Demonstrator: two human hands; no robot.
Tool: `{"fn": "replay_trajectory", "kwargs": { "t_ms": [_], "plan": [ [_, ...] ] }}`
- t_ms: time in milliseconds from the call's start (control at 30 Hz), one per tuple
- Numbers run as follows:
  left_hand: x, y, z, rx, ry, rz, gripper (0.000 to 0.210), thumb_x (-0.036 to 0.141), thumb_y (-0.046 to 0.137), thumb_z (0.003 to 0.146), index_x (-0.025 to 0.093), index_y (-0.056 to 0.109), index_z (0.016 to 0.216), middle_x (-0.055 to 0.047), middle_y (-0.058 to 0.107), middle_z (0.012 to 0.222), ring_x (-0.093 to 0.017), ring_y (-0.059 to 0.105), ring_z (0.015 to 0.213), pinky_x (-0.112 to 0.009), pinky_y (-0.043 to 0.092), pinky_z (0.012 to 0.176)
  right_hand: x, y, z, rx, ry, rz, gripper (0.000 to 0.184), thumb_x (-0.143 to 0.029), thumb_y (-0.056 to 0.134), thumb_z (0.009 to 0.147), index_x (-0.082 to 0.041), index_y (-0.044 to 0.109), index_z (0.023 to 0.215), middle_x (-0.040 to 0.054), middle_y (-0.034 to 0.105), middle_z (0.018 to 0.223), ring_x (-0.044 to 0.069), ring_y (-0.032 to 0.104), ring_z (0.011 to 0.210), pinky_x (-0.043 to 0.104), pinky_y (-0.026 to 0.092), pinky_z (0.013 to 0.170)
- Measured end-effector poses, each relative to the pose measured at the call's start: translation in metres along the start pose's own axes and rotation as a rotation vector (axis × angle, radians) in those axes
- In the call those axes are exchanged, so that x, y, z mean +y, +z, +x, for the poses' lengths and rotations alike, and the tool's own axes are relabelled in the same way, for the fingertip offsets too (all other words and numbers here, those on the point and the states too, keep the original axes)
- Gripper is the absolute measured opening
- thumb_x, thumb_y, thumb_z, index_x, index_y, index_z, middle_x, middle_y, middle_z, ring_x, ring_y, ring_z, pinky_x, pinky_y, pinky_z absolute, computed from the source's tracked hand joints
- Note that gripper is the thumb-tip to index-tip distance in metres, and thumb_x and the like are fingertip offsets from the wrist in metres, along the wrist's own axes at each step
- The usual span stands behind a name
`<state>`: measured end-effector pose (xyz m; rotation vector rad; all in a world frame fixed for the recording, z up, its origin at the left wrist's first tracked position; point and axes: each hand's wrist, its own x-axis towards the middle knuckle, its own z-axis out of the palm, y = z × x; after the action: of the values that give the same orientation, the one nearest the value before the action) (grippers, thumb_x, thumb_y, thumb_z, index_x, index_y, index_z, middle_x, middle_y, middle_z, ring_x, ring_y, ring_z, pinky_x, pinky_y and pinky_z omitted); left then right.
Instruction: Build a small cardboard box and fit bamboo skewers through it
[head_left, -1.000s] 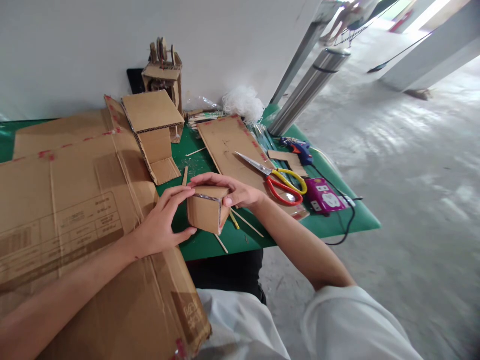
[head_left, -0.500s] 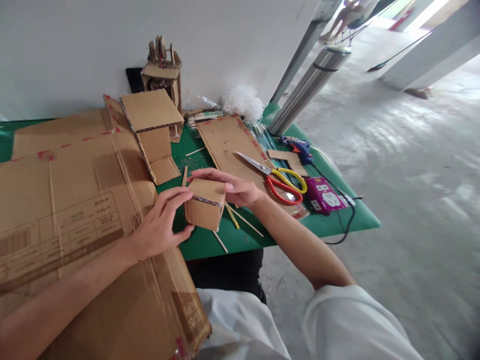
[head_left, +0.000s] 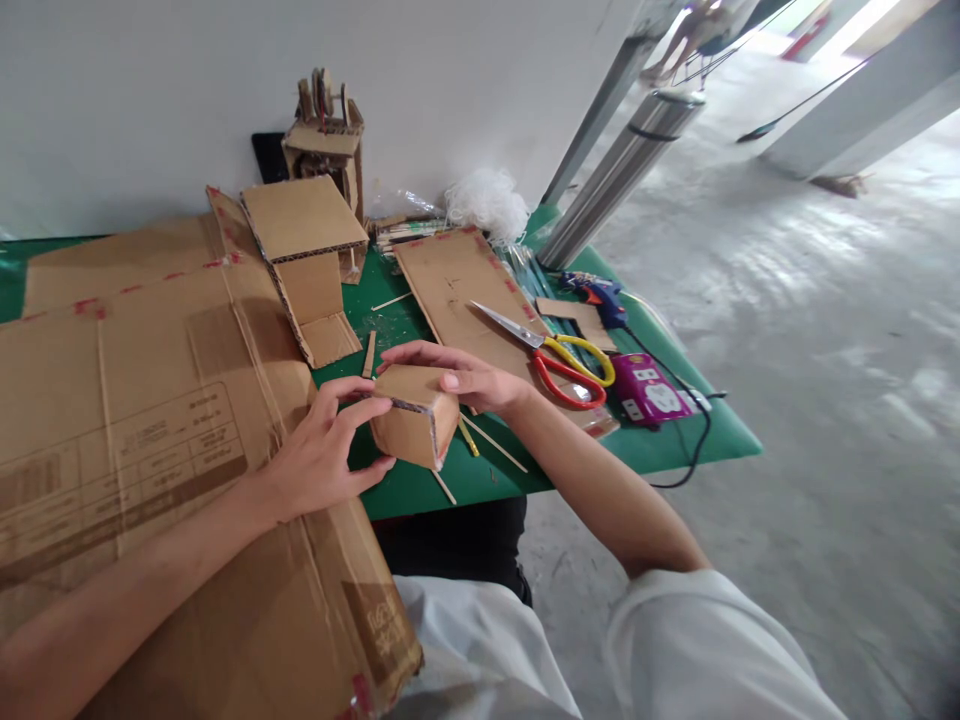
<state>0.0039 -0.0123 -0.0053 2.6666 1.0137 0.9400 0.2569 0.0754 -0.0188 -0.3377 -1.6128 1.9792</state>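
Observation:
A small cardboard box [head_left: 409, 430] is held between both hands above the front of the green table. My left hand [head_left: 330, 440] grips its left side, fingers on the top edge and thumb low near the front face. My right hand [head_left: 472, 380] wraps the far right side, its thumb on the top; the other fingers are partly hidden behind the box. Thin wooden sticks [head_left: 491, 442] and a short yellow pencil-like piece [head_left: 469, 437] lie just right of the box. A narrow cardboard strip [head_left: 370, 353] is behind it.
Scissors [head_left: 540, 345] with red and yellow handles rest on a flat cardboard sheet [head_left: 450, 275]. To the right are a blue glue gun [head_left: 604, 295] and a purple power strip [head_left: 649, 388]. Large cardboard [head_left: 150, 360] covers the left; a bent cardboard frame [head_left: 304, 220] stands behind.
The small box has turned a little in my hands, so its right side face now shows more. My right thumb has shifted slightly left and down on its top.

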Motion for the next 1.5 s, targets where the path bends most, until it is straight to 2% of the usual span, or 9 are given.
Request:
{"fn": "replay_trajectory", "kwargs": {
  "t_ms": [267, 667, 800, 933, 1067, 1200, 1367, 1500],
  "plan": [
    [-0.001, 0.000, -0.001, -0.019, -0.032, -0.041, 0.067, 0.023, 0.076, 0.083, 0.028, 0.037, 0.138, -0.014, 0.042, 0.136, -0.032, 0.049, 0.133, -0.053, 0.053, 0.105, 0.000, -0.002, -0.001, 0.011, 0.011, -0.050, 0.070, -0.057, 0.072, 0.082, -0.023, 0.056, 0.141, 0.0096, 0.059, 0.140, 0.024, 0.058, 0.123, 0.036, 0.046, 0.103],
    [0.001, 0.000, 0.001, -0.015, -0.062, 0.108, 0.056, 0.026, 0.074, 0.083, 0.025, 0.042, 0.130, -0.014, 0.049, 0.133, -0.032, 0.055, 0.126, -0.050, 0.056, 0.098, 0.000, -0.001, -0.001, 0.054, 0.023, -0.070, 0.069, -0.055, 0.076, 0.080, -0.022, 0.058, 0.138, 0.0089, 0.060, 0.137, 0.024, 0.059, 0.120, 0.036, 0.046, 0.102],
    [0.002, 0.000, 0.001, 0.008, -0.051, 0.121, 0.057, 0.025, 0.074, 0.083, 0.023, 0.042, 0.130, -0.016, 0.051, 0.131, -0.033, 0.057, 0.123, -0.051, 0.056, 0.097, 0.000, 0.000, 0.000, 0.075, 0.038, -0.073, 0.069, -0.057, 0.076, 0.079, -0.022, 0.059, 0.137, 0.0078, 0.061, 0.134, 0.022, 0.060, 0.118, 0.033, 0.047, 0.100],
    [0.002, 0.000, 0.003, 0.029, -0.028, 0.099, 0.063, 0.025, 0.075, 0.084, 0.023, 0.038, 0.135, -0.017, 0.050, 0.135, -0.033, 0.054, 0.129, -0.053, 0.052, 0.103, -0.001, 0.003, 0.000, 0.126, 0.055, -0.085, 0.070, -0.061, 0.073, 0.080, -0.020, 0.059, 0.135, 0.0085, 0.062, 0.133, 0.021, 0.061, 0.113, 0.030, 0.048, 0.094],
    [0.002, 0.000, 0.003, 0.021, -0.048, 0.091, 0.072, 0.034, 0.079, 0.083, 0.022, 0.035, 0.139, -0.018, 0.050, 0.139, -0.035, 0.051, 0.133, -0.056, 0.049, 0.108, 0.000, 0.005, 0.002, 0.178, 0.055, -0.118, 0.068, -0.064, 0.070, 0.084, -0.019, 0.059, 0.133, 0.0081, 0.062, 0.130, 0.020, 0.060, 0.111, 0.029, 0.047, 0.092],
    [-0.001, 0.001, 0.002, 0.009, -0.083, 0.066, 0.070, 0.042, 0.078, 0.083, 0.023, 0.038, 0.138, -0.016, 0.053, 0.137, -0.034, 0.054, 0.130, -0.053, 0.050, 0.107, 0.004, 0.004, 0.004, 0.191, 0.082, -0.177, 0.066, -0.064, 0.070, 0.084, -0.019, 0.060, 0.130, 0.0065, 0.064, 0.126, 0.018, 0.060, 0.107, 0.027, 0.047, 0.089],
    [-0.003, 0.003, 0.003, 0.033, -0.150, 0.003, 0.077, 0.040, 0.078, 0.080, 0.022, 0.036, 0.143, -0.016, 0.054, 0.139, -0.036, 0.055, 0.130, -0.056, 0.050, 0.108, 0.008, 0.006, 0.005, 0.233, 0.103, 0.005, 0.061, -0.066, 0.062, 0.089, -0.019, 0.061, 0.128, 0.0073, 0.068, 0.121, 0.019, 0.064, 0.105, 0.028, 0.053, 0.088],
    [-0.009, 0.004, 0.003, 0.050, -0.273, -0.126, 0.078, 0.040, 0.078, 0.076, 0.022, 0.039, 0.141, -0.016, 0.054, 0.139, -0.037, 0.057, 0.127, -0.059, 0.051, 0.105, 0.007, 0.009, 0.005, 0.210, 0.133, 0.105, 0.061, -0.065, 0.062, 0.089, -0.018, 0.062, 0.126, 0.0087, 0.072, 0.118, 0.021, 0.068, 0.103, 0.030, 0.056, 0.087]
  ]
}}
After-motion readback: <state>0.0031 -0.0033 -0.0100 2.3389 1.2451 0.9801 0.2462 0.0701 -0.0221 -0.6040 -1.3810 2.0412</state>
